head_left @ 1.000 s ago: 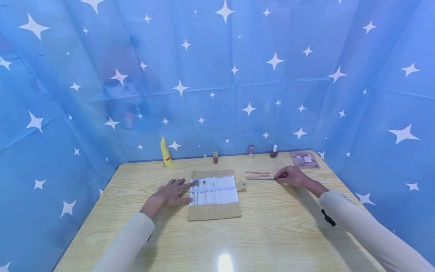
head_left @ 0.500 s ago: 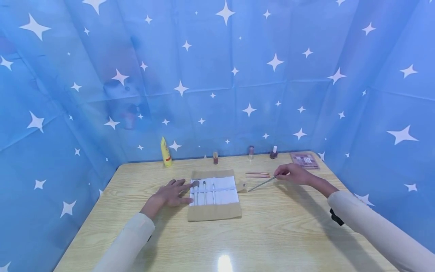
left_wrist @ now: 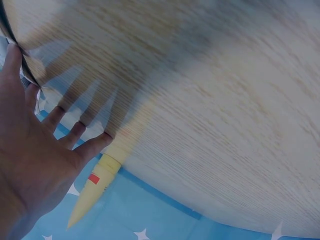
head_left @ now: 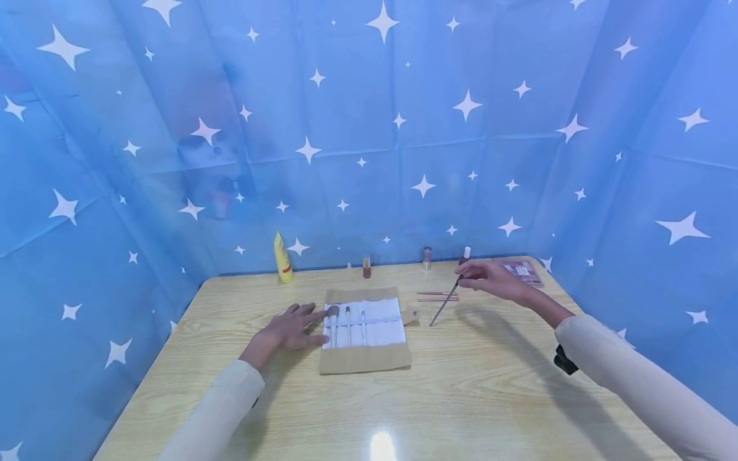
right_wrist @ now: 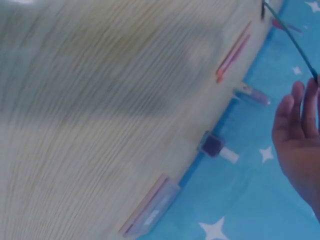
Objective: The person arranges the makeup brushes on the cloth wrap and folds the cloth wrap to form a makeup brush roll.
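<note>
My right hand (head_left: pixel 490 280) pinches a slim dark makeup brush (head_left: pixel 445 302) near its upper end, above the table's right half. The brush slants down to the left, its thin lower tip close over the wood. In the right wrist view the brush (right_wrist: pixel 295 42) looks greenish. My left hand (head_left: pixel 291 328) lies with spread fingers at the left edge of an unrolled tan brush roll (head_left: pixel 364 365), fingertips on its white lining. Several pale-handled brushes, among them a fluffy one (head_left: pixel 332 323), sit in the roll's pockets. Two pinkish slim brushes (head_left: pixel 437 299) lie beyond the held one.
Along the table's back edge stand a yellow tube (head_left: pixel 283 259), a small reddish bottle (head_left: pixel 366 267), a pinkish tube (head_left: pixel 426 258) and a dark nail polish bottle (right_wrist: pixel 212 145). A palette (head_left: pixel 527 273) lies at the back right corner. Blue star-print curtain (head_left: pixel 369 128) hangs behind.
My right hand has lifted the dark brush from beside the pinkish ones and tilted it steeply, its lower tip now nearer the roll's strap. My left hand has stayed in place.
</note>
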`<state>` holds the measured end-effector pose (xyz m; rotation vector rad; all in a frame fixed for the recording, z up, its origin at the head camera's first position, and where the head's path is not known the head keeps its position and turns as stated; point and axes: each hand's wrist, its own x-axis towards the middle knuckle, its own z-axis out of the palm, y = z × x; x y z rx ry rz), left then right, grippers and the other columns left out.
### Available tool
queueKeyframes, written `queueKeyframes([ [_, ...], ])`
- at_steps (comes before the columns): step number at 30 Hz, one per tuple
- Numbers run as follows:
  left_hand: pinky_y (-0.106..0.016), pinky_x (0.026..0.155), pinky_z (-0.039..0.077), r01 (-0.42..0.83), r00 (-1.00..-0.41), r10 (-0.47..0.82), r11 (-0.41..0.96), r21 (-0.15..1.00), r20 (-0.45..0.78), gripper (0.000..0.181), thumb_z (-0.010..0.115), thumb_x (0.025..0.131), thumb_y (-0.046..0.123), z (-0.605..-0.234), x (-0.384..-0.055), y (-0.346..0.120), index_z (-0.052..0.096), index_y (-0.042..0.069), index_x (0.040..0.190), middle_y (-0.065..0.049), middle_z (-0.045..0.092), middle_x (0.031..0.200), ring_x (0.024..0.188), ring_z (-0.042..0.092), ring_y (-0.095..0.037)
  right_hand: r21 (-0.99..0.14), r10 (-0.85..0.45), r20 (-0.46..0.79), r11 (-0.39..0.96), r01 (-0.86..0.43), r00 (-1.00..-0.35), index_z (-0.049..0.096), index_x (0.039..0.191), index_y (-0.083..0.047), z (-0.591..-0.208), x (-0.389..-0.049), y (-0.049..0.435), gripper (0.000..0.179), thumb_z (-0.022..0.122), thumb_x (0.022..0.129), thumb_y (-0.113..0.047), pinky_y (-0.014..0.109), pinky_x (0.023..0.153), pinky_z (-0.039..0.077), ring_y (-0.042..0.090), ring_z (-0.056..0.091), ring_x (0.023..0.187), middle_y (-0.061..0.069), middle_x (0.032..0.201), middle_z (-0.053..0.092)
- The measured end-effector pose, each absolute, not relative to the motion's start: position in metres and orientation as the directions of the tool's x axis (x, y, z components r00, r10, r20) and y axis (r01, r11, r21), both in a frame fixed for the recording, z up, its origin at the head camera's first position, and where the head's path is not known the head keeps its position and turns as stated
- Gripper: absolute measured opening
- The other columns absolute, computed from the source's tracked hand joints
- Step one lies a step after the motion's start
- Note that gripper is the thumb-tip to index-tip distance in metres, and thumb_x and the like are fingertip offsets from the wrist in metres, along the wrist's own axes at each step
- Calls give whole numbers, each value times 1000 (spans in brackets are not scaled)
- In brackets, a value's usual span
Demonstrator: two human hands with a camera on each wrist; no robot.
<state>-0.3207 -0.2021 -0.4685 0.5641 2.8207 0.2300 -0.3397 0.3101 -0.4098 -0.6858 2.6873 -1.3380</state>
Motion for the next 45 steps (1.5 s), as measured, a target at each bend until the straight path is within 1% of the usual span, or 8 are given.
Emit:
queueKeyframes([
  [7,-73,117,25,354,-892,395,913,204,-221,79,55,95,73,-467,-320,-201,39,34,161,-9,26,171,156,18,-44,-841,-360,73,479,-251,-930,64,131,-2,-401,-344,300,36,71,101,-23,30,88,57,12,70,102,17,119,71],
  [12,-73,116,25,365,-887,406,908,206,-219,79,56,96,71,-467,-320,-202,39,32,162,-11,26,171,155,19,-45,-847,-371,61,473,-245,-927,63,132,-2,-392,-347,290,39,70,101,-25,33,91,57,16,70,103,16,121,71],
  [19,-73,116,27,363,-890,402,910,201,-214,78,55,96,72,-469,-321,-205,39,34,162,-10,26,171,156,20,-45,-857,-393,66,449,-254,-917,58,142,1,-379,-352,273,48,68,103,-25,36,97,56,18,68,109,20,131,67],
  [27,-73,116,26,365,-889,403,910,194,-218,78,54,96,72,-468,-321,-204,38,34,162,-10,26,171,156,19,-44,-879,-437,68,399,-262,-897,58,145,-3,-374,-361,250,46,67,104,-21,40,98,57,31,68,115,22,140,62],
  [33,-73,116,26,365,-888,404,909,202,-218,79,54,95,73,-469,-322,-202,38,33,162,-11,26,171,156,19,-44,-890,-453,102,357,-285,-885,58,145,-3,-375,-367,231,44,65,105,-19,39,95,59,31,69,114,19,136,64],
  [37,-75,115,25,363,-887,405,908,209,-220,79,54,96,72,-468,-322,-203,38,32,162,-11,25,171,156,19,-44,-893,-445,137,332,-305,-885,58,143,0,-380,-373,216,42,65,104,-16,39,93,60,31,71,111,23,133,65],
  [42,-76,115,24,361,-886,404,909,206,-228,80,54,96,73,-467,-322,-203,37,32,163,-11,25,171,156,18,-45,-902,-426,121,331,-279,-897,59,141,2,-388,-378,199,41,66,104,-14,40,91,60,28,71,107,24,131,65],
  [45,-75,115,24,357,-887,399,912,202,-232,80,54,95,73,-467,-322,-202,36,34,163,-10,25,171,156,18,-45,-914,-426,107,313,-258,-898,58,141,2,-391,-380,189,42,66,104,-15,40,92,60,33,70,111,24,132,65],
])
